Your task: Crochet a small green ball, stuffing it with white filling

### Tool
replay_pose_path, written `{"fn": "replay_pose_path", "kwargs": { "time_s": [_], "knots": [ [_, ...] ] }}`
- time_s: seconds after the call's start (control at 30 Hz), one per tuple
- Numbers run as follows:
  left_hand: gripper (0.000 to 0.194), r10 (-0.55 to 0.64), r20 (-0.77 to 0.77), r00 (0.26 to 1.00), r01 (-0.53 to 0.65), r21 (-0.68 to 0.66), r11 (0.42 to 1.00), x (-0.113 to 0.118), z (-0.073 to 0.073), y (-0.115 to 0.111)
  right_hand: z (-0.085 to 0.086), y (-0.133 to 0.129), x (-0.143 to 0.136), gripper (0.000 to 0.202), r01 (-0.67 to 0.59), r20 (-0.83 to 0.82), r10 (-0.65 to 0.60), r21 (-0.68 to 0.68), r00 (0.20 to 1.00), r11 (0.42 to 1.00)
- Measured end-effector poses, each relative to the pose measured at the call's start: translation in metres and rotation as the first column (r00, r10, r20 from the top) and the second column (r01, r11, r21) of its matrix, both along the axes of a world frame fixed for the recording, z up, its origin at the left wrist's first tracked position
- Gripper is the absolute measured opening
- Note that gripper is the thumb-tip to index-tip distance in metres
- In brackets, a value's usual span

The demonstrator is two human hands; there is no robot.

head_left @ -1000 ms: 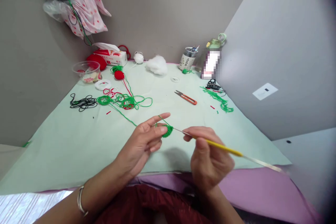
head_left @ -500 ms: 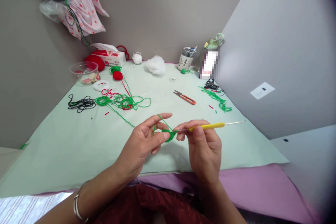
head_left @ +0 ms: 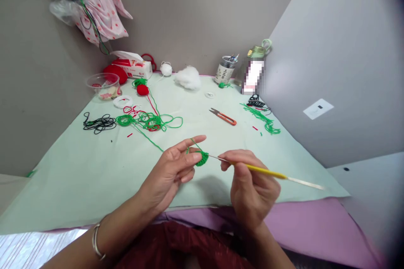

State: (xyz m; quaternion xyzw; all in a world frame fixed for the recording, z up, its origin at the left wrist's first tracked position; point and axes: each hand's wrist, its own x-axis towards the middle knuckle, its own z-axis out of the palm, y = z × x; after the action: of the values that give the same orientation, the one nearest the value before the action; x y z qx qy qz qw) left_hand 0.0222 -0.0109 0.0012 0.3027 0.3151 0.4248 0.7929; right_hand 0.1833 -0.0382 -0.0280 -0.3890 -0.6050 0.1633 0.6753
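Pinched between the thumb and fingers of my left hand [head_left: 173, 168] is a small round green crochet piece [head_left: 202, 159]. Green yarn [head_left: 148, 139] loops over my raised left index finger and trails back to a tangle on the table. My right hand [head_left: 254, 189] grips a crochet hook [head_left: 267, 171] by its yellow handle, pen-like. The hook's thin metal shaft points left, its tip at the right edge of the green piece. Its other metal end sticks out to the lower right, slightly blurred.
Beyond my hands lie orange thread snips [head_left: 223, 117], tangled green and red yarn [head_left: 154, 122], black cord [head_left: 99, 123] and cut green strands [head_left: 263, 118]. Farther back are white stuffing [head_left: 187, 78], a tissue pack [head_left: 135, 68], a plastic tub [head_left: 102, 88], a pen jar [head_left: 225, 71] and a bottle [head_left: 257, 52].
My right hand has moved right and slightly down, tilting the hook so its far end points lower. The green piece has turned, showing more of its face in my left fingers.
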Motion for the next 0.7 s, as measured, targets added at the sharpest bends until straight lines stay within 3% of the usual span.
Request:
{"fn": "replay_pose_path", "kwargs": {
  "time_s": [0.07, 0.17, 0.27, 0.33, 0.4, 0.5, 0.6, 0.7],
  "knots": [
    [0.045, 0.009, -0.028, 1.0, -0.007, 0.069, 0.998, -0.001, -0.001, 0.0, 0.004, 0.002, 0.001, 0.022, -0.109, -0.118, 0.099, -0.074, 0.988, 0.991],
    [0.042, 0.044, -0.109, 0.993, -0.023, 0.182, 0.983, 0.002, -0.006, -0.002, 0.004, 0.002, -0.002, 0.02, -0.149, -0.053, 0.143, -0.122, 0.988, 0.981],
    [0.044, 0.116, -0.128, 0.985, -0.087, 0.21, 0.974, 0.005, -0.01, -0.004, -0.003, -0.002, -0.007, 0.032, 0.005, 0.145, 0.001, -0.037, 0.989, 0.999],
    [0.044, 0.061, -0.068, 0.996, -0.052, 0.127, 0.991, 0.006, -0.011, -0.003, -0.007, -0.004, -0.009, 0.04, 0.102, 0.262, -0.123, 0.092, 0.957, 0.991],
    [0.039, -0.033, 0.014, 0.999, 0.033, 0.017, 0.999, 0.006, -0.01, -0.001, -0.008, -0.004, -0.007, 0.042, 0.12, 0.289, -0.158, 0.145, 0.944, 0.982],
    [0.028, -0.03, 0.063, 0.998, 0.032, -0.03, 0.999, 0.003, -0.008, 0.003, -0.002, -0.002, -0.002, 0.03, 0.071, 0.075, -0.073, 0.016, 0.995, 0.997],
    [0.029, 0.042, -0.003, 0.999, -0.042, 0.083, 0.996, 0.002, -0.008, 0.003, 0.004, 0.001, 0.001, 0.022, -0.099, -0.157, 0.079, -0.128, 0.985, 0.987],
    [0.035, 0.058, -0.129, 0.99, -0.028, 0.226, 0.974, 0.002, -0.009, 0.001, 0.004, 0.002, 0.001, 0.016, -0.144, -0.125, 0.12, -0.214, 0.985, 0.966]
  ]
}}
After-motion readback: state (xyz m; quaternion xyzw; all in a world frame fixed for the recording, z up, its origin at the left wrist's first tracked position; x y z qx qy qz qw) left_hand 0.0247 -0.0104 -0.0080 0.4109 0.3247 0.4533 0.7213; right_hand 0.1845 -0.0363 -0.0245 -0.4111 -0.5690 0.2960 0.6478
